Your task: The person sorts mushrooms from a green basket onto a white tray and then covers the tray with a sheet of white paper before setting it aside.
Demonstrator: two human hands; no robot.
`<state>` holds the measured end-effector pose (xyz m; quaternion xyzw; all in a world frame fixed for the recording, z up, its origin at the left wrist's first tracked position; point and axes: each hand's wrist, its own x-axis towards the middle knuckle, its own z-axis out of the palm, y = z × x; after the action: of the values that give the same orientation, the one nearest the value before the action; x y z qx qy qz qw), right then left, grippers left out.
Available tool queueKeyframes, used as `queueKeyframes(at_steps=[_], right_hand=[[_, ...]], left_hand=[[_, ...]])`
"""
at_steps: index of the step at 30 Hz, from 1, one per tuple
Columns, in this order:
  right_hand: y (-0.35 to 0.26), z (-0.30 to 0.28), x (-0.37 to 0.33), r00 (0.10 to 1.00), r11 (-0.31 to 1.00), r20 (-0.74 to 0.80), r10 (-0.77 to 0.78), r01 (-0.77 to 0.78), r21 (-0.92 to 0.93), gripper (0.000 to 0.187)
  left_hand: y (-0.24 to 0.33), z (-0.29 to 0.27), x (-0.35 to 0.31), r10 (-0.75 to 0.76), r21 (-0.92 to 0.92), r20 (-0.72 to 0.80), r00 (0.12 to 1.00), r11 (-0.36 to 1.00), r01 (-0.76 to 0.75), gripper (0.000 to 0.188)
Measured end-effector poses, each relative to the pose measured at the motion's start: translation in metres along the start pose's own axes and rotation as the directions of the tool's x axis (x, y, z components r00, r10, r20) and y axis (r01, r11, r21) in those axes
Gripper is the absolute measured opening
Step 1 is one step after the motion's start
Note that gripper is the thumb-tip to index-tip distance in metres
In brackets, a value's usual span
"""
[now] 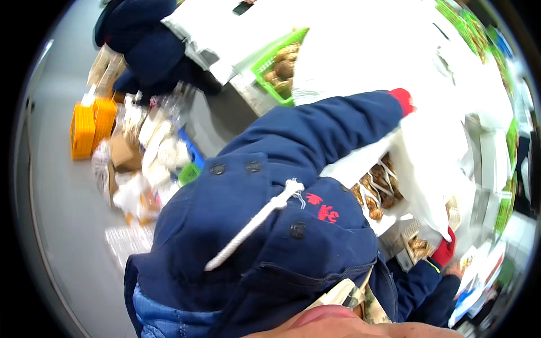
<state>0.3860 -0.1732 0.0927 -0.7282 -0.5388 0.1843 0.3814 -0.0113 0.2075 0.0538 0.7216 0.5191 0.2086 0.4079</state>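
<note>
A white plastic sheet (422,163), washed out by glare, hangs between my two hands on the right side of the head view. At its upper edge my left hand (402,101), in a red glove, is closed on it, though the fingertips are lost in the brightness. My right hand (445,251), also red-gloved, pinches the sheet's lower corner. Beside the sheet, close to my coat, lie brown mushrooms (376,188) with white strips across them. Near my right hand stands a pale basket (407,258) with more brown pieces in it.
A green basket (265,70) of brown mushrooms stands beyond my left arm. Another person in dark clothes (152,50) is at the upper left. Yellow crates (83,129) and heaped bags (160,141) lie on the left floor. A co-worker's bare hand (454,270) is near my right glove.
</note>
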Motion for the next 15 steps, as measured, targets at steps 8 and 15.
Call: queueKeyframes(at_steps=[8,15], right_hand=[[-0.043,-0.059,0.095,0.983,0.961,0.133,-0.126,0.088,0.261,0.034],[0.078,0.090,0.084,0.918,0.990,0.389,0.077,-0.023,-0.141,0.024]], left_hand=[[0.065,-0.100,-0.109,0.035,-0.350,-0.453,0.891,0.912,-0.214,0.041],[-0.085,-0.027,-0.161,-0.486,-0.350,0.116,0.866,0.796,0.493,0.067]])
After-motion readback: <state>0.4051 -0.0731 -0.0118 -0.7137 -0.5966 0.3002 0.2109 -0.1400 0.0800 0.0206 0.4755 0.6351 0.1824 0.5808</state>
